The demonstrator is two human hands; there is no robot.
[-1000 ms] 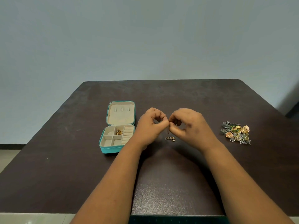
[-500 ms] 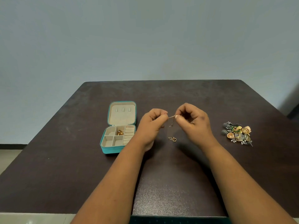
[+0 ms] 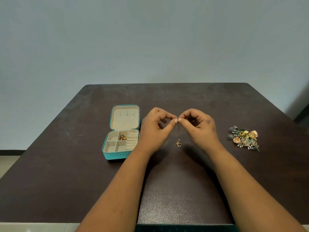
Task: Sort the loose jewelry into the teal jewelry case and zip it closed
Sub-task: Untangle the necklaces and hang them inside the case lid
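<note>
Pale blue-grey wall behind, dark brown table (image 3: 167, 101) filling the lower half of my view. On the table to my left sits the teal jewelry case (image 3: 121, 133), unzipped and lying open, its cream lid flat toward the wall and the divided tray toward me. One gold piece (image 3: 123, 137) rests in the middle compartment of the tray's far row; I can't tell what kind of piece it is.

Both hands are raised over the middle of the table, fingertips meeting. My left hand (image 3: 154, 129) pinches the top of a thin chain (image 3: 179, 129) between thumb and forefinger, and my right hand (image 3: 199, 128) pinches it at the same spot, thumbs touching. So each grip is closed on that chain, other fingers curled. The chain hangs straight down between the hands, and a small gold pendant (image 3: 178, 143) sits at its lower end, just at the table surface; whether it touches I can't tell.

Well off to my right lies the pile of loose jewelry (image 3: 244, 138), gold, peach and grey pieces tangled together, apart from both hands.
</note>
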